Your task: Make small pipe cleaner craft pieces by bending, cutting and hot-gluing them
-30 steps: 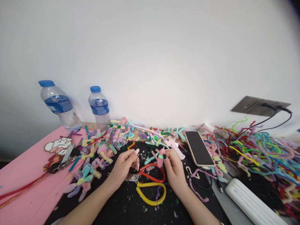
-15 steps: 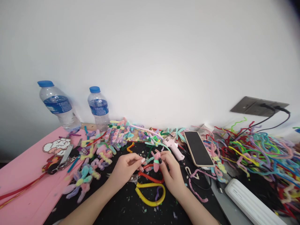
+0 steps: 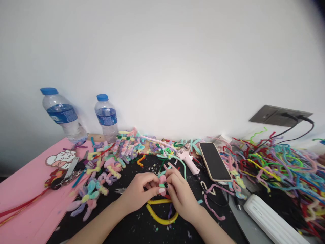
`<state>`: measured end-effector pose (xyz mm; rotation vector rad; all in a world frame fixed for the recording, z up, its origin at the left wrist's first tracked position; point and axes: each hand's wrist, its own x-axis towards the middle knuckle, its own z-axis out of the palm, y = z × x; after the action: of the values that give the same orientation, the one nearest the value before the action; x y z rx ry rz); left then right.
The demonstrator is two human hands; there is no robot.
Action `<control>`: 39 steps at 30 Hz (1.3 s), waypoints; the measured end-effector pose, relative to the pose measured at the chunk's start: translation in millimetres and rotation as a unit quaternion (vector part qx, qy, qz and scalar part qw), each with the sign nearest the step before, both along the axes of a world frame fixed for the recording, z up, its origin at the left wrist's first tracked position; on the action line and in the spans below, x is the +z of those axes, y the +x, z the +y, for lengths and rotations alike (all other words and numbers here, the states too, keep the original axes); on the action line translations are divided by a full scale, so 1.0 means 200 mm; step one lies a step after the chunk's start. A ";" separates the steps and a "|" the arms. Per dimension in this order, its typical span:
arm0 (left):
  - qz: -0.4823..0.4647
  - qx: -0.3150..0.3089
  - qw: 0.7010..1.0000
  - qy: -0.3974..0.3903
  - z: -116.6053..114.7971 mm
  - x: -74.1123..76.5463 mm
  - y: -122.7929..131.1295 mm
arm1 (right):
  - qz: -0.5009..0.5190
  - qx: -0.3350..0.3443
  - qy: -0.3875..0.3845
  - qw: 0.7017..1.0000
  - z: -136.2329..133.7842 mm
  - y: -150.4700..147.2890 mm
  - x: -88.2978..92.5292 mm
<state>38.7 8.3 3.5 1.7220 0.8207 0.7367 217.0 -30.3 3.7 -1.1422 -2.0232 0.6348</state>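
Note:
A small pink pipe-cleaner piece (image 3: pixel 163 179) with a green band is pinched between my hands over the black work surface (image 3: pixel 142 225). My right hand (image 3: pixel 181 195) grips it from the right, a dark-painted thumbnail on its front. The thumb of my left hand (image 3: pixel 141 189) presses its lower left side, the other fingers curled behind. Pink stems stick up past my right fingers, and a light green pipe cleaner (image 3: pixel 185 166) curves behind them. Just below lie scissors with a yellow handle loop (image 3: pixel 162 221); their red loop is mostly hidden by my hands.
Pipe-cleaner flowers (image 3: pixel 91 195) lie at left by a pink board (image 3: pixel 22 183). A pink glue gun (image 3: pixel 189 162) and a phone (image 3: pixel 215 161) are behind right. Loose pipe cleaners (image 3: pixel 284 162) and a white device (image 3: pixel 271 217) fill the right. Two water bottles (image 3: pixel 62 113) (image 3: pixel 106 117) stand against the wall.
My left hand has moved right and now touches the pink piece. My right hand has brought the piece slightly left and down. The scissors' red loop has become mostly covered.

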 end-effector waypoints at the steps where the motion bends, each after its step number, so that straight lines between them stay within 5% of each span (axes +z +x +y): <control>1: -0.001 -0.002 1.000 -0.001 0.00 0.00 0.00 | -0.007 0.001 0.000 1.000 0.00 0.00 0.00; 17: 0.006 0.011 1.000 -0.002 0.02 -0.05 0.00 | 0.013 0.020 -0.020 0.999 0.02 -0.01 0.01; 32: -0.012 0.134 0.991 0.010 0.05 -0.02 -0.03 | 0.073 -0.123 0.026 0.989 0.05 0.04 -0.03; 39: 0.057 0.022 0.995 0.079 0.01 -0.01 -0.01 | 0.015 -0.019 0.000 1.000 0.02 0.01 0.00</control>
<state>35.9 10.8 2.3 1.9067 0.9024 0.7553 219.5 -25.8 4.0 -1.1610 -1.9717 0.6284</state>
